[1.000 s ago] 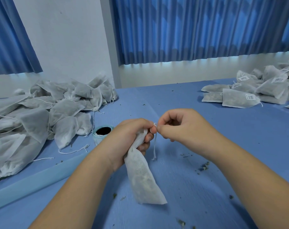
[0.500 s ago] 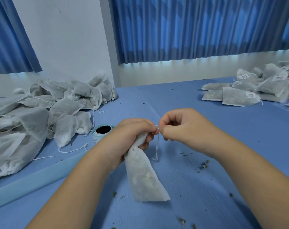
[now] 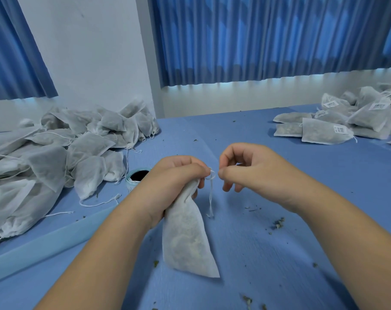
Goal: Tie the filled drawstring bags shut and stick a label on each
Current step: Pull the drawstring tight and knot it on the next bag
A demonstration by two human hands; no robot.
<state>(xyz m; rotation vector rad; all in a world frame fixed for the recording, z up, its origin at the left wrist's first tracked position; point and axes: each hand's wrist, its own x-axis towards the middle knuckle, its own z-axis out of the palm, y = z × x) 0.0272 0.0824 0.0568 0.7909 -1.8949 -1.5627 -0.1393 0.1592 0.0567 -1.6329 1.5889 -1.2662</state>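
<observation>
My left hand (image 3: 176,175) grips the gathered neck of a white filled drawstring bag (image 3: 186,238), whose body hangs down onto the blue table (image 3: 279,253). A small loop of the bag's white drawstring (image 3: 212,175) sits between my two hands, and its loose end dangles to the table. My right hand (image 3: 248,168) pinches the string at that loop with thumb and forefinger; its other fingers are curled. A roll of labels (image 3: 137,176) with a light blue rim stands just left of my left hand.
A large pile of unlabelled filled bags (image 3: 55,157) covers the table's left side, with loose strings trailing out. Labelled bags (image 3: 346,121) lie stacked at the far right. A pale blue strip (image 3: 44,249) lies along the near left. Dried herb crumbs (image 3: 278,223) dot the cloth.
My right hand has drawn slightly right and its fingers have loosened, so a small string loop now shows between the hands. The bag has barely moved.
</observation>
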